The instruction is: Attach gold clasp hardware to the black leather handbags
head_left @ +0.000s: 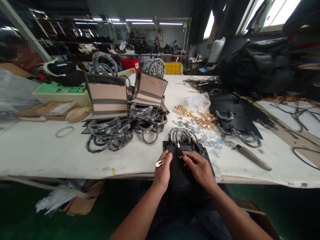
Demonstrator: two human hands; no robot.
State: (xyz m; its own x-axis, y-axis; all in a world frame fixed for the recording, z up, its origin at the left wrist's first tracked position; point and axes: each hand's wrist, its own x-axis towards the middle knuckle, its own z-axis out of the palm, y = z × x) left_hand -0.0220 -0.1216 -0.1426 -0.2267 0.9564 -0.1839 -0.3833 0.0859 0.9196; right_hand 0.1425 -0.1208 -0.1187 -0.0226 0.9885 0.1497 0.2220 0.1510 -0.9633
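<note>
1. Head view: left hand (162, 173) curls round metal tool (159, 162), thumb on black panel (176, 166) at table (140, 160) edge; right hand (201, 170) pinches small fitting (181, 156) beside handles (182, 134).
2. Risk: fitting drops; cause, a slipping pinch.
3. Risk: tool scratches panel; cause, close holding.

A long white-topped workbench (140, 158) carries, at its left, a green-and-cream control box (62, 95) and a loose ring (65, 132). Near the middle lie piled bag panels with plastic-wrapped handles (110, 130). To their right are heaped gold-coloured metal fittings (206, 120), a clear plastic bag (198, 101), scattered flat silvery plates (212, 141), black bag panels with wrapped handles (230, 113) and a knife-like tool (253, 157).
</note>
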